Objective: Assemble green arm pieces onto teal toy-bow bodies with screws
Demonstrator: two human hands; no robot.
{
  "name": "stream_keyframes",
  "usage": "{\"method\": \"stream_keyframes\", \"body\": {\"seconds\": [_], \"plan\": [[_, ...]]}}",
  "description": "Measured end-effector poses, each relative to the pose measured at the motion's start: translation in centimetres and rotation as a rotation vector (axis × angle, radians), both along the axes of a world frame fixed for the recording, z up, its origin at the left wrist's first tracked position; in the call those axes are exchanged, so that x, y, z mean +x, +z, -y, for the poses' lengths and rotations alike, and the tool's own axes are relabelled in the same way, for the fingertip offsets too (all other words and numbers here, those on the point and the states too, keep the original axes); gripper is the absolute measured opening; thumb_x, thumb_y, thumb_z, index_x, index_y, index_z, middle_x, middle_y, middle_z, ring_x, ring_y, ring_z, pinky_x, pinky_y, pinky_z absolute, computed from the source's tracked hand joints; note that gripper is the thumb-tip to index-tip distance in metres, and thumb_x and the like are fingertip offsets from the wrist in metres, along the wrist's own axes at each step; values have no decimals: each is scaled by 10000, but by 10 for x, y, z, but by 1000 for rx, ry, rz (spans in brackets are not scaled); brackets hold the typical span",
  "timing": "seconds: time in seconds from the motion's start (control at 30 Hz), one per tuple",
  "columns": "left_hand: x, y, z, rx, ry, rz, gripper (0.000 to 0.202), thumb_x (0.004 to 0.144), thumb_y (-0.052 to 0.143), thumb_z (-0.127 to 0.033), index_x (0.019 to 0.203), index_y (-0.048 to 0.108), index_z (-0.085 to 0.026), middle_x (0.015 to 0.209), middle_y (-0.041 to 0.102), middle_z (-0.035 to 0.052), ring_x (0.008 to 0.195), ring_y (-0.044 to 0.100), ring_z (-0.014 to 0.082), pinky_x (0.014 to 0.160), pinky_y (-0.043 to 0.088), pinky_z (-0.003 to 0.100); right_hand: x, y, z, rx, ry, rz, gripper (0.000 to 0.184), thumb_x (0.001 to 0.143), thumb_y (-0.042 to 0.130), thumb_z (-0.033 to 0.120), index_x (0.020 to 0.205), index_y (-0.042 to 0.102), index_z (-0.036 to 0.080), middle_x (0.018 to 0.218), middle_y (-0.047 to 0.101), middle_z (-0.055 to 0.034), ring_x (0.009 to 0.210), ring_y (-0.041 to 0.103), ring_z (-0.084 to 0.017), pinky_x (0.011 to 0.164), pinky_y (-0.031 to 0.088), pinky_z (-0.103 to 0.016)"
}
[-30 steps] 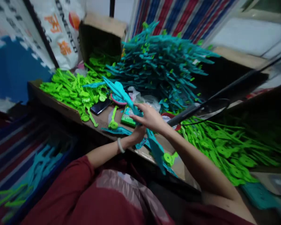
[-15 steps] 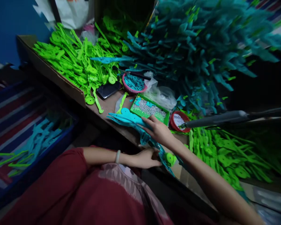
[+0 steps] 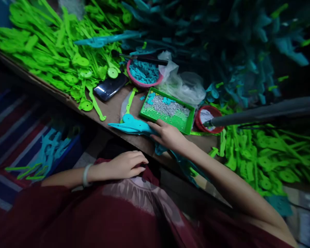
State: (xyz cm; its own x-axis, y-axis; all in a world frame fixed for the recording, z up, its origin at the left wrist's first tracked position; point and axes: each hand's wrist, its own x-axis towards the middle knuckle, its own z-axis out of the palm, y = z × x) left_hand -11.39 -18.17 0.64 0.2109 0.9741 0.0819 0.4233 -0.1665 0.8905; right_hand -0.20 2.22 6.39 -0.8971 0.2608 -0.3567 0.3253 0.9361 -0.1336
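Observation:
My right hand (image 3: 167, 136) lies on a bundle of teal plastic pieces (image 3: 130, 125) at the front edge of the brown table (image 3: 111, 112), fingers closed over it. The bundle's far end sticks out to the left; more of it hangs below my wrist. My left hand (image 3: 126, 164) rests against my dark red clothing below the table edge, fingers loosely stretched, holding nothing. Just behind my right hand sits a green perforated tray (image 3: 181, 122) with small silvery parts and a few teal bits.
Green plastic pieces are piled at the back left (image 3: 49, 51) and right (image 3: 263, 158), with a teal heap (image 3: 222, 44) behind. A phone (image 3: 110, 88), pink bowl (image 3: 144, 72), red bowl (image 3: 208, 119), plastic bag (image 3: 186, 86) and grey bar (image 3: 268, 112) surround the tray. A blue crate (image 3: 49, 155) stands lower left.
The view tipped down and closer. My right hand lowered the teal bundle onto the table edge. My left hand let go of it and drew back toward my lap.

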Motion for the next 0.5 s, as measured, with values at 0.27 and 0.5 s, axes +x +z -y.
{"method": "stream_keyframes", "body": {"seconds": [0.27, 0.5], "plan": [[-39, 32, -10, 259, -56, -371, 153, 996, 488, -181, 1059, 624, -156, 999, 699, 57, 926, 648, 184, 866, 497, 318, 4, 4, -5, 7, 11, -22, 522, 919, 562, 231, 1422, 464, 130, 1139, 599, -166, 981, 608, -280, 750, 458, -344], [-73, 40, -19, 372, 417, -688, 129, 923, 563, -149, 1050, 583, -155, 1002, 653, 101, 972, 637, 248, 865, 527, 383, 10, 2, -5, 38, 50, -38, 495, 909, 549, 221, 1381, 480, 89, 1092, 607, -171, 944, 588, -263, 744, 439, -338]]}}
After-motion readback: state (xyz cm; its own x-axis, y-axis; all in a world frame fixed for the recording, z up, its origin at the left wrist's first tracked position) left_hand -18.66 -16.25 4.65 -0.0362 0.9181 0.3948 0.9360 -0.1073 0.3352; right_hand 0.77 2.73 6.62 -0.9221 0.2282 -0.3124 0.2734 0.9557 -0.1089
